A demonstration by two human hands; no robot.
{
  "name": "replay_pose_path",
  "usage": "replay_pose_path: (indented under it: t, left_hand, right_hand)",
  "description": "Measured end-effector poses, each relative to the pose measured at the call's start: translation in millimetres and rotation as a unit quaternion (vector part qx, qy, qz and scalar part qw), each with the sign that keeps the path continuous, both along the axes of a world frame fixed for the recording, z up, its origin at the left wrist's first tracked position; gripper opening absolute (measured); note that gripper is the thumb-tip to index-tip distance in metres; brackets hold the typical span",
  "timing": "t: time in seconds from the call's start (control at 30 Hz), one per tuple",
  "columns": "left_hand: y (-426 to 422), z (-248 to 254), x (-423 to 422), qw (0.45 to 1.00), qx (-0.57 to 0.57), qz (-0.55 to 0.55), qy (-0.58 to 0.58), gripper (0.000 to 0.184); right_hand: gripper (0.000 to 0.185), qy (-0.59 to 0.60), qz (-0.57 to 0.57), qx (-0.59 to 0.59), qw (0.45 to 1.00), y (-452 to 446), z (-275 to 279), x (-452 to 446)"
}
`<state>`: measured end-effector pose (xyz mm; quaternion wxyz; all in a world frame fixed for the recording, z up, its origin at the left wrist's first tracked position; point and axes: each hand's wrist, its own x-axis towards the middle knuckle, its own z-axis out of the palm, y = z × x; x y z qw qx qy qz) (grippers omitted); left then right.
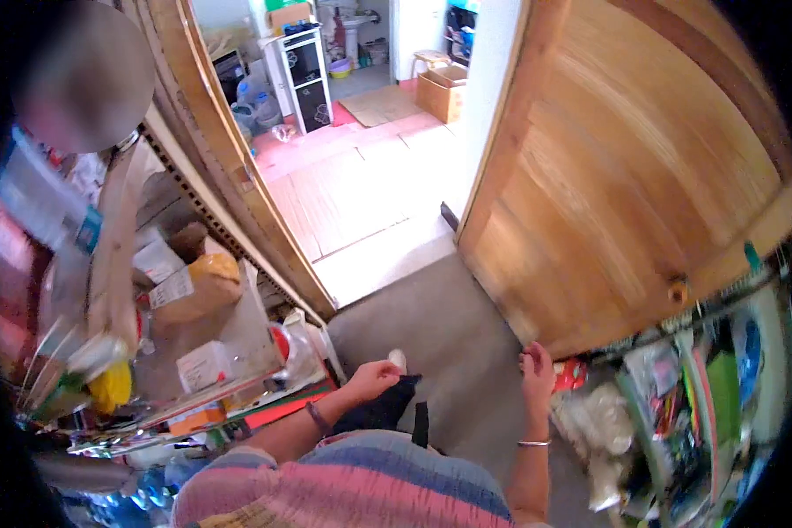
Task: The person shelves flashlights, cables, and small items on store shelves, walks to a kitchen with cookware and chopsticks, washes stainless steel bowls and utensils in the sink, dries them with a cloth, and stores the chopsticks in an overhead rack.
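Observation:
My left hand is in front of my body, its fingers curled together beside dark cloth. Whether anything is pinched in the fingers is hidden. A bracelet circles that wrist. Close to the lower edge of the wooden door is my right hand, slightly blurred, with its fingers loosely bent and apart. Nothing shows in it, and I cannot tell whether it touches the door. The right wrist wears a thin metal bangle. A white shoe tip shows on the grey floor.
Shelves on the left hold cardboard boxes, a yellow item and packets. Filled plastic bags and a rack of goods stand at right. Past the doorway are a narrow cabinet, a mat and an open carton.

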<state>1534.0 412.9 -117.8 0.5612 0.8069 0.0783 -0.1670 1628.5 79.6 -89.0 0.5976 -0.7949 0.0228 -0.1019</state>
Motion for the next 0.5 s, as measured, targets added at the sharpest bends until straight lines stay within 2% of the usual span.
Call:
replay_pose_path:
  t: [0.07,0.13,0.2,0.23,0.27,0.37,0.47,0.5]
  left_hand:
    - [17.1,-18.1,39.4,0.997,-0.029,0.062,0.043,0.025]
    - [36.2,-41.8,85.9,0.993,-0.056,0.102,0.031,0.026]
    - [59.1,-40.1,145.8,0.989,-0.069,0.133,0.016,0.026]
    - [72.0,-37.2,176.3,0.991,-0.029,0.133,-0.005,0.027]
    - [85.5,-35.3,205.1,0.987,-0.051,0.152,-0.015,0.027]
    - [136.5,-35.6,298.0,0.975,-0.09,0.2,-0.034,0.028]
    - [178.0,-32.4,355.9,0.97,-0.079,0.23,-0.025,0.027]
    - [188.2,-28.6,373.1,0.97,-0.073,0.23,-0.019,0.026]
  right_hand:
    - [0.028,0.028,0.06,-0.04,0.997,55.8,15.0,63.4]
    - [0.03,0.039,0.133,-0.069,0.988,111.9,14.7,109.5]
    - [0.03,0.064,0.202,-0.112,0.971,156.8,3.5,154.8]
    - [0.031,0.084,0.225,-0.143,0.96,173.1,-5.2,175.9]
    - [0.031,0.11,0.248,-0.172,0.947,183.9,-11.3,194.4]
    - [0.032,0.19,0.3,-0.123,0.927,205.7,-17.8,263.5]
    - [0.033,0.176,0.288,-0.105,0.935,221.3,-21.1,325.4]
    - [0.032,0.173,0.282,-0.142,0.933,229.2,-22.9,347.7]
